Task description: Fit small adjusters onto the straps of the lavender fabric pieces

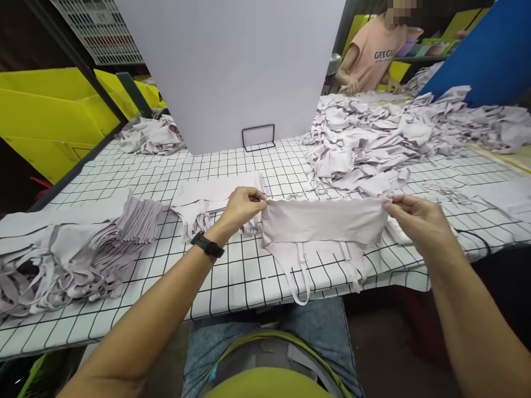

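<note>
A pale pinkish-grey strappy bra top (pixel 326 221) is stretched flat between my two hands, its wide band uppermost and its thin straps hanging toward the table's front edge. My left hand (pixel 244 204), below a black wristband, pinches the band's left corner. At the opposite corner, the thumb and fingers of my right hand (pixel 415 218) are closed on the cloth. Just beyond my left hand lies a small stack of similar tops (pixel 207 190), partly covered by that hand. Under my right hand a white flat object (pixel 398 231) shows only in part.
A neat pile of folded tops (pixel 83 237) is at left. Loose garments form a large heap (pixel 365 138) at back right and a smaller one (pixel 151 134) at back left. A pale upright board (pixel 240 66) stands behind a wire stand (pixel 258 137). Another person (pixel 371 55) works beyond.
</note>
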{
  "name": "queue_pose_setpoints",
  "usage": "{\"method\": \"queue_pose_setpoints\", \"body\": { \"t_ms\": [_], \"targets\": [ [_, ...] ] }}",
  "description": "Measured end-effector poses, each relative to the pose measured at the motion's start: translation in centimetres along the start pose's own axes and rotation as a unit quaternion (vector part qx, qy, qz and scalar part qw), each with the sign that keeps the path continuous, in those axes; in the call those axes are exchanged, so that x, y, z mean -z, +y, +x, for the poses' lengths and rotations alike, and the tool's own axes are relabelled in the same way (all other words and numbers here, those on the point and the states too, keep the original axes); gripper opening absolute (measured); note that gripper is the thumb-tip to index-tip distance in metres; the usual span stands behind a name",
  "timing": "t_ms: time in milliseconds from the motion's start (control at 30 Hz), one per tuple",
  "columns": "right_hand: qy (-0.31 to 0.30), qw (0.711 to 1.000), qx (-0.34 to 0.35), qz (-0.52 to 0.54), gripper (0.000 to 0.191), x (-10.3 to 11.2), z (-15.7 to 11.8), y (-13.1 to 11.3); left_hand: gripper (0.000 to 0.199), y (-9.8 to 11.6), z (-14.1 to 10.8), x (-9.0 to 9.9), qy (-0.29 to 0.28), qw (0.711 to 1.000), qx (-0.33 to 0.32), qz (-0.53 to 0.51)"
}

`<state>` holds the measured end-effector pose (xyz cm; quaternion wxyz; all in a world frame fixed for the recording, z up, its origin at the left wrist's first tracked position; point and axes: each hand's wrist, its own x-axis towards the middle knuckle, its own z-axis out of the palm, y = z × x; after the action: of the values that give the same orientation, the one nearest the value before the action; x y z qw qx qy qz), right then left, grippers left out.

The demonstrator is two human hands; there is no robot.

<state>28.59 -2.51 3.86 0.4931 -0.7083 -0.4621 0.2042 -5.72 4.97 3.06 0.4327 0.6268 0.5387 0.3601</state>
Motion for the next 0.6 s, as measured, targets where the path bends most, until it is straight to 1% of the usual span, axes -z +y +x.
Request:
{"method": "queue_pose_setpoints", "body": {
  "t_ms": [67,133,267,400,500,600],
  "targets": [
    [0.016,0.999,0.016,0.036,0.028,0.7,-0.3,-1.4,0.008,1.0,-0.1,0.2,0.025,0.999,-0.001,-0.04],
    [0.04,0.996,0.04,0.064,0.028,1.5,-0.3,-2.9,0.007,2.3,-0.1,0.5,0.04,0.996,-0.015,-0.074],
    [0.076,0.99,0.078,0.085,0.025,2.8,0.1,-5.8,0.009,5.6,0.2,1.8,0.066,0.992,-0.066,-0.085],
    [0.099,0.985,0.093,0.102,0.025,3.3,0.6,-9.0,0.013,9.1,0.7,3.7,0.098,0.987,-0.114,-0.057],
    [0.117,0.981,0.103,0.118,0.034,3.2,0.7,-11.3,0.011,11.2,0.9,5.2,0.118,0.981,-0.152,-0.005],
    [0.133,0.975,0.14,0.113,0.042,2.9,0.8,-13.0,0.011,12.7,0.9,6.6,0.145,0.968,-0.195,0.061]
  ]
}}
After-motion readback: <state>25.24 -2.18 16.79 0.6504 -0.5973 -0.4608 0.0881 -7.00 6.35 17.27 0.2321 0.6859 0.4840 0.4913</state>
